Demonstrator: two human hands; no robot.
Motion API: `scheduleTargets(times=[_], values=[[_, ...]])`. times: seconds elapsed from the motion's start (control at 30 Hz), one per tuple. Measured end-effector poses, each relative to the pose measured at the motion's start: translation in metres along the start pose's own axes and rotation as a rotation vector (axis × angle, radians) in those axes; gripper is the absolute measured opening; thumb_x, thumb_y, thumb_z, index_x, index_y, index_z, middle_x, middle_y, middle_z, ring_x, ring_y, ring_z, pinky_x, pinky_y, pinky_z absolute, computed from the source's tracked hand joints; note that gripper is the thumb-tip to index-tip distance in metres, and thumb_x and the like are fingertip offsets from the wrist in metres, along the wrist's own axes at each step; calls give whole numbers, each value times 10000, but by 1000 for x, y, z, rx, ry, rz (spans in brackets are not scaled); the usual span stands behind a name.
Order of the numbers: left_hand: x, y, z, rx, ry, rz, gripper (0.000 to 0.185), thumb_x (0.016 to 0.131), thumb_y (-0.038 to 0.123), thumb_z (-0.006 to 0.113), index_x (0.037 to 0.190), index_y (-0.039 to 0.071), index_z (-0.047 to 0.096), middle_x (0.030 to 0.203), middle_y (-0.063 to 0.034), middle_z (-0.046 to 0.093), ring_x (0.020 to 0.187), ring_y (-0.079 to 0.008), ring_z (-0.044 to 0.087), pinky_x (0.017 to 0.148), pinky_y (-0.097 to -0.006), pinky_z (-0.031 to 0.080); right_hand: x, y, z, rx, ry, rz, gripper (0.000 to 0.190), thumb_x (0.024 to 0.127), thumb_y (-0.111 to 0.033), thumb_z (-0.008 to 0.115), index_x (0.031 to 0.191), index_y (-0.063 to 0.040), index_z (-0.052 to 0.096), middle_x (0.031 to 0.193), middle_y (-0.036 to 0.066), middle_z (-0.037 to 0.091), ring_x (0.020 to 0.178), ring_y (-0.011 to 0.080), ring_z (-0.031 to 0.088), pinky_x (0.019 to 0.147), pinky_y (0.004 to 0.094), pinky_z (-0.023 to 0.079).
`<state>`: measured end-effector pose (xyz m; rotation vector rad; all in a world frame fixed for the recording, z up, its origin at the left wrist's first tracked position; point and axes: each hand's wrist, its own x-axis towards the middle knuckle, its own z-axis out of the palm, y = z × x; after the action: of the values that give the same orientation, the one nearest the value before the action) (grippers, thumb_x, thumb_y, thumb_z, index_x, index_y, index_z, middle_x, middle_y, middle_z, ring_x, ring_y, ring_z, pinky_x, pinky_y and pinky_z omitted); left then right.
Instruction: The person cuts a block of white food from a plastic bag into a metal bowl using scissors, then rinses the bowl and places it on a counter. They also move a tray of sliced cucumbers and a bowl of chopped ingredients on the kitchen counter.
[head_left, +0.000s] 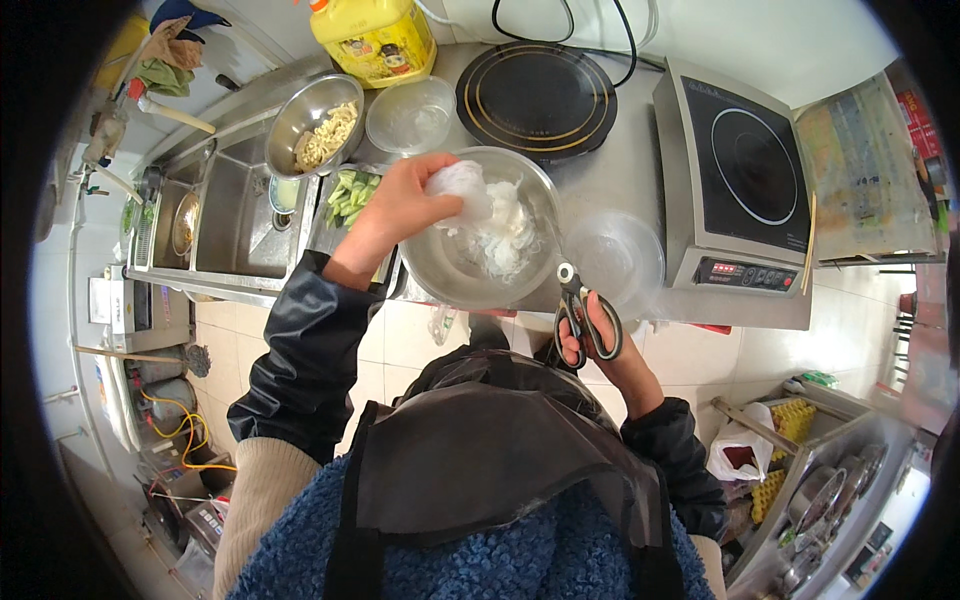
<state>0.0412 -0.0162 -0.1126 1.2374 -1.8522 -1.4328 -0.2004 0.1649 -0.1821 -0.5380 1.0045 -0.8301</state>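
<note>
Over a wide stainless steel bowl (427, 274), my left hand (401, 199) grips a bundle of white, thin noodles (459, 187) between thumb and fingers. More white noodles (506, 244) lie loose in the bowl, under and right of that bundle. My right hand (600, 341) is at the counter's front edge, its fingers through the handles of black and grey kitchen scissors (571, 289). The scissors' blades point up toward the bowl's right rim; whether they are parted is hard to see. Beside the bowl on the right sits a clear plastic bowl (615, 259).
Behind the bowl is a round black hot plate (536, 97); an induction cooker (739, 172) stands right. To the left are cut green vegetables (351, 196), a metal bowl (281, 139) of pale strips, another plastic bowl (411, 116), a yellow oil jug (375, 41) and a sink (240, 217).
</note>
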Motion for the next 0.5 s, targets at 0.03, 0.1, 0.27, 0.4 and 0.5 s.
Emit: scheduleTargets(times=[0.03,0.1,0.27,0.4,0.5], values=[[-2,6,-2,28,22,31,295,707,71,617,988,-20,621,827,-25,636,788,-81,565,738,-226,454,0,-2,1,-45,11,6,581,949,-580,341,852,-35,520,615,3,451,551,124,466,551,233,362],[-6,14,-5,84,79,102,272,713,60,612,971,-25,619,829,-19,634,788,-79,566,737,-225,454,-1,-4,2,-43,7,-13,585,952,-577,334,837,-35,521,612,-1,450,551,122,469,550,230,357],[-10,23,-5,-207,47,-27,310,796,37,532,1099,-15,574,935,-22,630,837,-74,573,745,-223,446,0,-8,3,-59,-21,-32,594,950,-584,329,838,-33,520,612,-2,449,552,121,470,550,230,350],[-13,29,-5,-314,112,9,263,849,68,530,1099,2,581,899,-20,646,749,-52,568,626,-204,416,2,-8,1,-48,-30,-28,609,943,-599,325,845,-31,521,616,0,452,551,123,472,550,230,349],[-14,40,-10,-314,97,-11,274,888,111,515,1144,19,554,928,-28,654,710,-41,540,559,-184,342,3,-8,0,-62,-40,-25,619,939,-607,324,849,-28,523,618,2,458,548,123,471,548,231,347]])
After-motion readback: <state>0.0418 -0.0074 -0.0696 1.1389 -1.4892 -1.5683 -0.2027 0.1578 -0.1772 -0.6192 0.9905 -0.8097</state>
